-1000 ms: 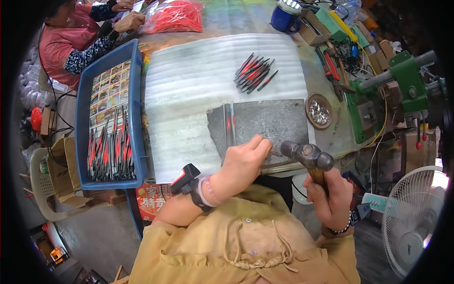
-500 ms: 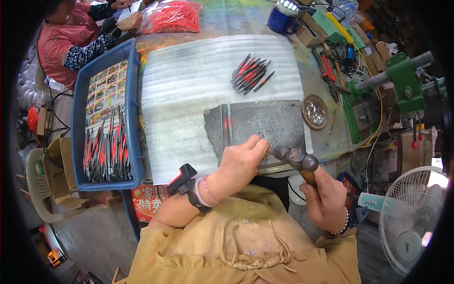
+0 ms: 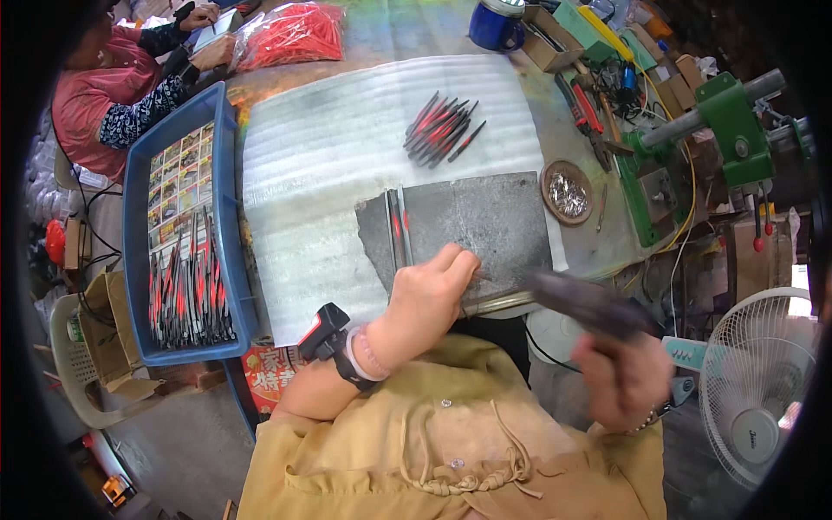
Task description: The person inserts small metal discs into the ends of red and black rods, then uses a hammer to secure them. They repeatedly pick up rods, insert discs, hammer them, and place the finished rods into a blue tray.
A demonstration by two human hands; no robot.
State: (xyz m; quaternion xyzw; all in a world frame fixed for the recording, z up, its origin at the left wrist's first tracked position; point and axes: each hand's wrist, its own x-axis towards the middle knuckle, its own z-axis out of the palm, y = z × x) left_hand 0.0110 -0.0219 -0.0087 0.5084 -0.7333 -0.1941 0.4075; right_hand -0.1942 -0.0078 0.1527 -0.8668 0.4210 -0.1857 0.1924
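My left hand [image 3: 431, 295] is pinched closed over the front edge of a dark grey plate [image 3: 485, 221]; the small thing at its fingertips is mostly hidden. My right hand [image 3: 624, 380], smeared by motion, is closed round a hammer [image 3: 589, 303], whose head is off to the right of the plate's front corner. On the plate's left side lie metal strips [image 3: 398, 227] with a black and red piece between them. Behind the plate is a pile of slim black and red pointed pieces [image 3: 440, 130]. A round bowl [image 3: 589, 169] of small shiny metal bits sits at its right.
A blue tray [image 3: 135, 269] of similar pieces stands left. White foam sheeting [image 3: 303, 173] covers the table. Behind are a bag of red strips [image 3: 295, 36] and a co-worker [image 3: 104, 95]. At right are pliers [image 3: 585, 108], a green press [image 3: 728, 130] and a fan [image 3: 754, 390].
The hammer has swung away from my left hand, to the right and downward, with my right hand. My left hand stays pinched at the plate's edge. The whole view has shifted slightly.
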